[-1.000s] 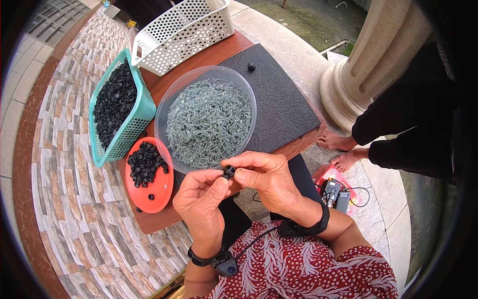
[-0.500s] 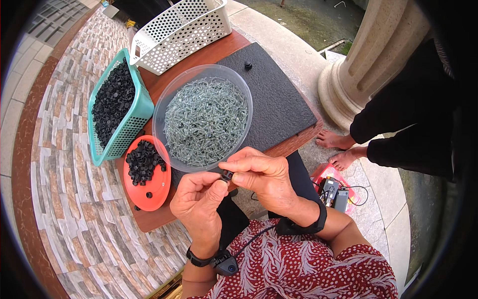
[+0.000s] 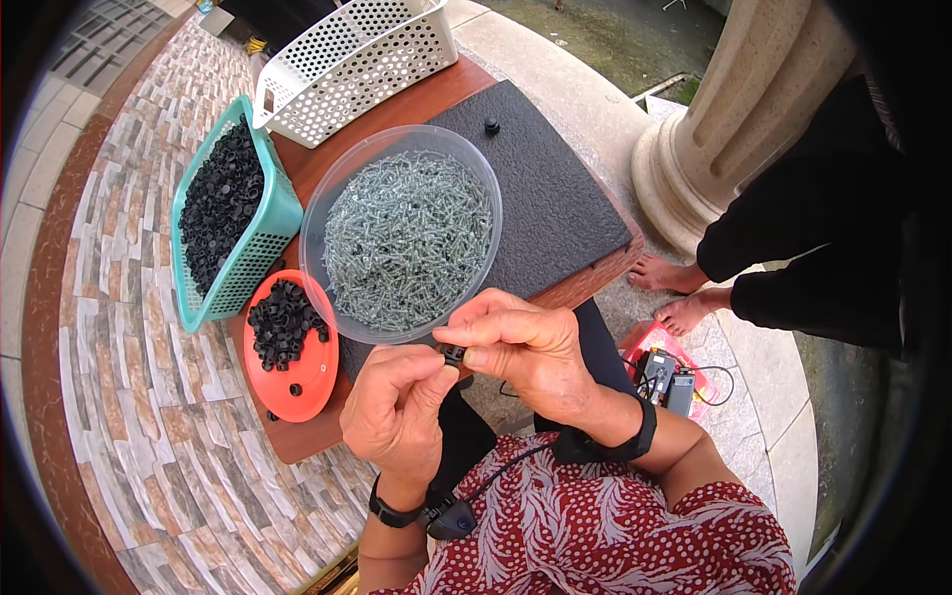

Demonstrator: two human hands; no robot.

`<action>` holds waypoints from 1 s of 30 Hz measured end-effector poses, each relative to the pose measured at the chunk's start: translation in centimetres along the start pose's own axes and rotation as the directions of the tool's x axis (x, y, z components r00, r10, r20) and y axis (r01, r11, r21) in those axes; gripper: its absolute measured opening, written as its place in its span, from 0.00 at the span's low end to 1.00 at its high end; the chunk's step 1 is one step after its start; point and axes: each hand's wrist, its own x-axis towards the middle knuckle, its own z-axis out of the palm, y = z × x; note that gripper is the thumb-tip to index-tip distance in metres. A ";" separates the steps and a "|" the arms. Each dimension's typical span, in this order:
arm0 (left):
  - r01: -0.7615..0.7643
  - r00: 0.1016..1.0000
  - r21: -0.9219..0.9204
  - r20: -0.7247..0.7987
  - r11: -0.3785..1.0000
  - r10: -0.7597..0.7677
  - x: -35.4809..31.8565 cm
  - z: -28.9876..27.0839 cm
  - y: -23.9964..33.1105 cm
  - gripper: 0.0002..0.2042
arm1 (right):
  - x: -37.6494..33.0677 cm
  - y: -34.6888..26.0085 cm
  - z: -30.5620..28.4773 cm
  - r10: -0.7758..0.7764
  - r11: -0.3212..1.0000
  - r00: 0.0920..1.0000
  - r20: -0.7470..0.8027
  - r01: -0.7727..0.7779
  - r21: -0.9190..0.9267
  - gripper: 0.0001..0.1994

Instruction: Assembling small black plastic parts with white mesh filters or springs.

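A small black plastic part point(image 3: 453, 354) is pinched between my two hands, just in front of a clear round tub. My left hand point(image 3: 397, 407) grips one side with thumb and forefinger. From the other side, my right hand point(image 3: 526, 357) holds it between thumb and fingertips. Fingers cover much of the part, so its full shape is hidden. The clear tub point(image 3: 310, 213) is filled with small silvery screws point(image 3: 407, 238). Left of it, an orange-red plate point(image 3: 297, 402) carries a heap of small black plastic caps point(image 3: 283, 327).
A teal basket point(image 3: 268, 228) full of black parts and a white perforated basket point(image 3: 377, 84) stand on the wooden table point(image 3: 307, 441). One black cap point(image 3: 491, 126) sits on the dark slab point(image 3: 555, 188). A person's bare feet point(image 3: 679, 312) are at right, near a red tray with devices point(image 3: 664, 382).
Both hands keep their pinch on the black part, which has turned slightly between the fingers. The view has shifted a little.
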 end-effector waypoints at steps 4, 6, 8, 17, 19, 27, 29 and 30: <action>-0.200 0.980 0.086 0.018 0.976 0.200 0.3 -0.2 -0.7 0.09 | 0.2 -0.2 0.0 0.004 0.999 1.000 0.027 -0.006 0.046 0.15; -0.250 0.968 0.138 0.046 0.958 0.246 0.7 -0.3 -0.4 0.09 | 0.2 -0.3 0.0 0.015 0.999 0.999 0.038 -0.017 0.032 0.15; -0.304 0.953 0.188 0.076 0.934 0.295 0.9 -0.3 -0.4 0.10 | 0.3 -0.4 0.0 0.014 0.999 0.999 0.033 -0.015 0.034 0.15; -0.348 0.938 0.200 0.080 0.916 0.339 0.9 -0.5 -0.8 0.11 | 0.3 -0.9 0.2 0.012 0.996 1.000 0.017 -0.013 0.083 0.14; -0.367 0.930 0.224 0.091 0.903 0.356 0.9 -0.6 -0.8 0.11 | 0.3 -0.9 0.2 0.012 0.996 1.000 0.012 -0.013 0.088 0.14; -0.096 0.995 -0.050 -0.047 0.994 0.093 -0.8 0.1 -1.4 0.11 | 0.3 -0.8 0.7 0.048 0.991 0.999 0.002 -0.048 0.122 0.14; -0.029 0.996 -0.133 -0.085 0.991 0.018 -1.3 0.5 -1.2 0.11 | 0.2 -0.6 0.8 0.039 0.993 0.999 -0.004 -0.038 0.112 0.14; 0.072 0.988 -0.240 -0.117 0.968 -0.102 -1.6 0.7 -1.0 0.11 | 0.2 -0.6 0.8 0.030 0.994 0.999 -0.011 -0.028 0.102 0.14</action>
